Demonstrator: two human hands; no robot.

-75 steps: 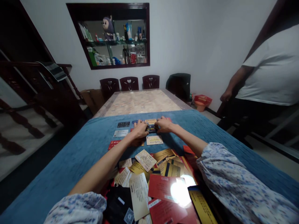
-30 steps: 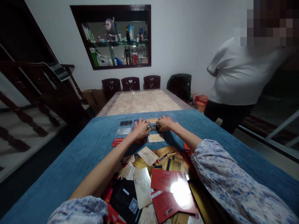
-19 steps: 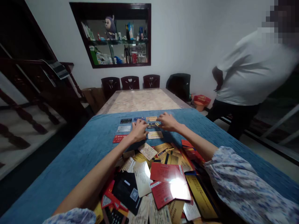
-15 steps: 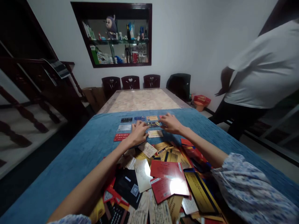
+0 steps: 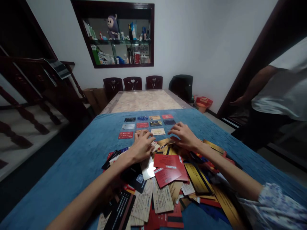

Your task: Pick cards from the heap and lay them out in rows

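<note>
The left hand (image 5: 142, 147) sits palm down over the far part of the pile (image 5: 144, 201), its fingers bent and fairly narrow; its underside is hidden, so I cannot tell whether it grips a card. 1 pale card (image 5: 155, 146) shows just beside its fingertips at 3 o'clock, taking 12 as straight away from the wearer. The right hand (image 5: 184, 135), near 3 o'clock from the left, arches moderately wide, fingers fanned and thumb apart, with no card visible between them. Both low, curled postures seem suited to controlling loose, flat cards.

The pile spreads from under both hands toward 6 o'clock, overlapping untidily, probably heaped where either arm can reach. Its long axes disagree: a gold card (image 5: 198, 179) points from 11 to 5, a black card (image 5: 120, 209) from 1 to 7, a red card (image 5: 167, 161) nearly 9 to 3.

Beyond the fingers, 3 rows make a grid (image 5: 142, 125): 4 cards, 4 more, then at least 2 where the left hand blocks the view. All lie flat, long axes 9 to 3, with gaps presumably so none covers its neighbour. A cream card (image 5: 158, 131) lies at 2 o'clock from the left hand, a navy card (image 5: 169, 122) at 10 from the right.

Beneath is a blue cloth (image 5: 79, 153), perhaps against sliding; at 12, the tabletop (image 5: 148, 99).
</note>
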